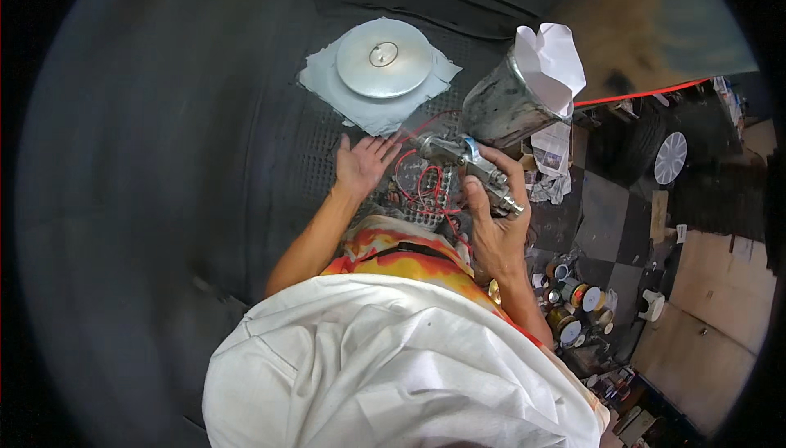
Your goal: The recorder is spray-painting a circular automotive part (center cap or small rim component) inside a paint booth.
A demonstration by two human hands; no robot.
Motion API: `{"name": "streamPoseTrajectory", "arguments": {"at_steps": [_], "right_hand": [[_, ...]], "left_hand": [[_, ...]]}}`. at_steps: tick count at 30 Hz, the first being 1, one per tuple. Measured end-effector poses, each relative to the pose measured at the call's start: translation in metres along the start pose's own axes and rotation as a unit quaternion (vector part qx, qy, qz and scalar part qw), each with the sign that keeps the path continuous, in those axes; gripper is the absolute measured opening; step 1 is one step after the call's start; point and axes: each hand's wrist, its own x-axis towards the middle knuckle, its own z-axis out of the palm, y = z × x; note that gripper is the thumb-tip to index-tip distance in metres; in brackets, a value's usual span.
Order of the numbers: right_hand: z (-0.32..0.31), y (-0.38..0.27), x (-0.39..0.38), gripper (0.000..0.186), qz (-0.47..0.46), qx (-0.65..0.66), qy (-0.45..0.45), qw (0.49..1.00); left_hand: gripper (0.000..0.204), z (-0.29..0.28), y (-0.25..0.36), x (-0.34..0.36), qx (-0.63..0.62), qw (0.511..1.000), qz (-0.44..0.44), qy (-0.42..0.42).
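My right hand (501, 223) grips a metal spray gun (485, 171), its nozzle turned left. A large, stained cup (499, 108) sits on the gun, tilted to the right, with folded white paper (553, 67) standing out of its mouth. My left hand (363, 168) is held palm up, fingers spread, just left of the nozzle and holding nothing. A faint pale streak, perhaps spray, shows between nozzle and fingertips. Beyond my left hand, a round silvery lid-like disc (360, 71) with a small central ring rests on a pale, ragged-edged sheet (323, 79).
Red hose or cord (422, 186) lies in loops below the gun. Paint cans (569, 332) crowd the tiled floor at right, near a white stool (652, 305). A silver wheel cover (670, 158) and newspaper (551, 149) are farther off. Dark sheeting (147, 202) spans the left.
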Motion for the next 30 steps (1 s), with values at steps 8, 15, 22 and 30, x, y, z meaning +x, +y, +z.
{"name": "streamPoseTrajectory", "arguments": {"at_steps": [8, 15, 22, 30], "right_hand": [[-0.024, 0.002, 0.019, 0.035, 0.006, -0.064, 0.082, 0.995], [-0.035, -0.012, 0.025, 0.036, -0.01, -0.031, 0.156, 0.987], [-0.016, -0.008, 0.023, 0.039, 0.028, -0.01, 0.065, 0.997], [-0.006, -0.019, 0.005, 0.039, 0.079, -0.023, 0.034, 0.996]], "left_hand": [[0.08, -0.008, 0.017, 0.013, -0.011, 1.0, 0.005, 0.006], [0.08, -0.011, 0.055, 0.019, 0.03, 0.998, 0.036, 0.038], [0.078, -0.019, 0.093, 0.032, -0.01, 0.992, 0.127, 0.003], [0.082, -0.074, 0.083, 0.025, 0.094, 0.99, 0.087, 0.061]]}}
